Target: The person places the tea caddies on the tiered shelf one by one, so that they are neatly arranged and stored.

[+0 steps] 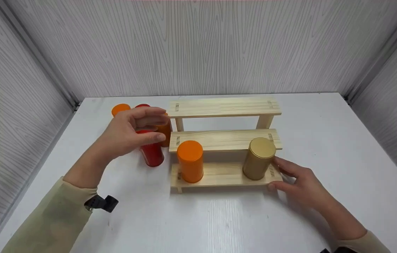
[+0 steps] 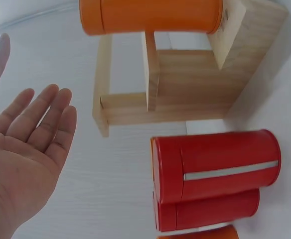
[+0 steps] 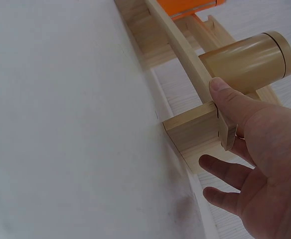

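A three-step wooden shelf (image 1: 223,140) stands mid-table. Its lowest step bears an orange canister (image 1: 190,167) at the left and a gold canister (image 1: 257,163) at the right, both upright. My right hand (image 1: 300,182) grips the right end of that step, thumb (image 3: 225,94) on the front edge beside the gold canister and fingers behind. My left hand (image 1: 122,135) is raised left of the shelf with fingers extended and an empty palm (image 2: 26,169). In the head view it overlaps a red canister (image 1: 153,156) that stands on the table.
Behind the left hand stand another orange canister (image 1: 165,135), a second red one (image 1: 142,105) and an orange one (image 1: 120,108), partly hidden. The white table (image 1: 212,221) ends at grey wood-grain panels (image 1: 202,49) at the back and sides.
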A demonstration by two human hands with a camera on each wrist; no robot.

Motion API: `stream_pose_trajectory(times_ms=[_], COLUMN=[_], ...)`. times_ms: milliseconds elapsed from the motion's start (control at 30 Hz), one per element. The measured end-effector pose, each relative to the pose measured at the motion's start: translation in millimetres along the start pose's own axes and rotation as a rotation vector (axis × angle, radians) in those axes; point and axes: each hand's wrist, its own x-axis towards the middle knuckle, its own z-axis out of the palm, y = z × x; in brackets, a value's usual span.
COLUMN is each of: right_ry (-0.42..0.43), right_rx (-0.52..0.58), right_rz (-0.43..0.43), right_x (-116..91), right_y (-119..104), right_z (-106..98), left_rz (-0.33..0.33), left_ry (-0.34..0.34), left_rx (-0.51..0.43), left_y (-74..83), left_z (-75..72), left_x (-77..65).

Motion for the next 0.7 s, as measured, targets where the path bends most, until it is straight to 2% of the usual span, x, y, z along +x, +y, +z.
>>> stream_pose_trajectory(times_ms=[133,267,467,700], right_ry=[0.005,0.01,0.005,0.011], right_rx=[0.005,0.004,0.015,0.022], right_rz=[-0.006,-0.021,-0.011,-0.015], right_x=[0.0,0.4,0.3,0.3], right_y=[-1.0,-2.7,-3.5,-2.9], right_z=[0.1,-0.5,-0.4,-0.1], left_rz=[0.011,-0.008,-0.043,-0.085], left_ry=[0.057,0.109,0.143,0.185], left_rx=[-0.005,-0.001,-0.008,0.035], left_y=[-2.3,-6.5,-14.9,-26.6], left_z=[-11.6,-20.3,-28.3,-36.6], left_x=[-2.9,-5.6,-8.9,-12.9])
